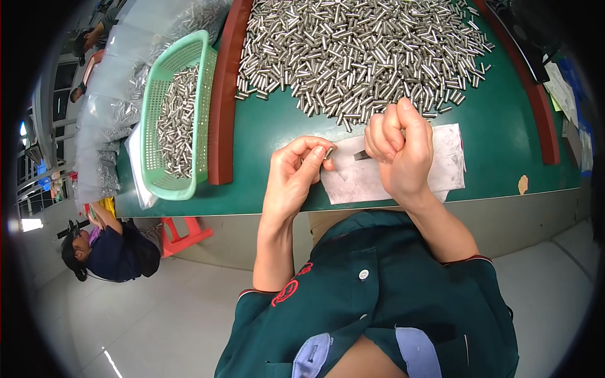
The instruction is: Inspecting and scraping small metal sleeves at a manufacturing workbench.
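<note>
A short shiny metal pin (328, 153) is pinched between the thumb and fingers of my left hand (293, 173). To its right, my right hand (408, 151) is curled closed, thumb up, around a dark flat metal tool (361, 155); only its blade-like tip sticks out toward the left hand, and the rest is hidden in the fist. Both hands are over a smudged white cloth or paper sheet (353, 187) near the table's front edge. Beyond them spreads a large heap of similar metal pins (359, 57).
A light green plastic basket (150, 148) with pins stands left of a red-brown bar (222, 126). Clear bags (101, 132) of pins line the far left. Another bar (535, 107) borders the green table (258, 126) on the right. Someone sits near a red stool (183, 238).
</note>
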{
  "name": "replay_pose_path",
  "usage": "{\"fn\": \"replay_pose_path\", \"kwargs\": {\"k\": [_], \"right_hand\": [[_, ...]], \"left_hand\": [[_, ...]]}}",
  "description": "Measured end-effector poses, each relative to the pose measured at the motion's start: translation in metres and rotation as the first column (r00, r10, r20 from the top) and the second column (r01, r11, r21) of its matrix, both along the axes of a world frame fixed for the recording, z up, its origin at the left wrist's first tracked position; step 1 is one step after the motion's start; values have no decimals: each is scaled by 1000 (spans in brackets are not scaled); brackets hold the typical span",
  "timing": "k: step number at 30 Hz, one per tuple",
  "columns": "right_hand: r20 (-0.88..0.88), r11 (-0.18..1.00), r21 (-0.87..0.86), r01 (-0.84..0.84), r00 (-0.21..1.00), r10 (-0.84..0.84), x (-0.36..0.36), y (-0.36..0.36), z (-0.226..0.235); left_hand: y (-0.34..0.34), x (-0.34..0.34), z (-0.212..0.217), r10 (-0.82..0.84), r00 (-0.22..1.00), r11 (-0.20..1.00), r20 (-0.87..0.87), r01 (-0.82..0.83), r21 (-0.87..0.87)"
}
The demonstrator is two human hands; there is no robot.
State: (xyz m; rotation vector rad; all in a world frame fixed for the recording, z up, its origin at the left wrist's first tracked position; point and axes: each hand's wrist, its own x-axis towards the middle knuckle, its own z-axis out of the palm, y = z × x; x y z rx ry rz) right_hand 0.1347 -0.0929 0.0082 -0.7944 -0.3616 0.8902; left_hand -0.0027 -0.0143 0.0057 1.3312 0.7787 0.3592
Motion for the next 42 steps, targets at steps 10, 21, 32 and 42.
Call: {"fn": "replay_pose_path", "kwargs": {"k": [10, 21, 32, 42], "right_hand": [[-1, 1000, 11, 3, 1000, -3, 0, 0, 0], [-39, 999, 54, 3, 999, -1, 1, 0, -2], [-26, 1000, 5, 5, 1000, -5, 0, 0, 0], [-12, 1000, -7, -6, 1000, 6, 1, -1, 0]], "left_hand": [[-2, -2, -2, -7, 999, 995, 42, 11, -103], [1, -2, 1, -29, 984, 966, 176, 73, -247], [10, 36, 5, 45, 975, 708, -217, 123, 696], [-1, 21, 5, -8, 994, 876, -113, 61, 479]]}}
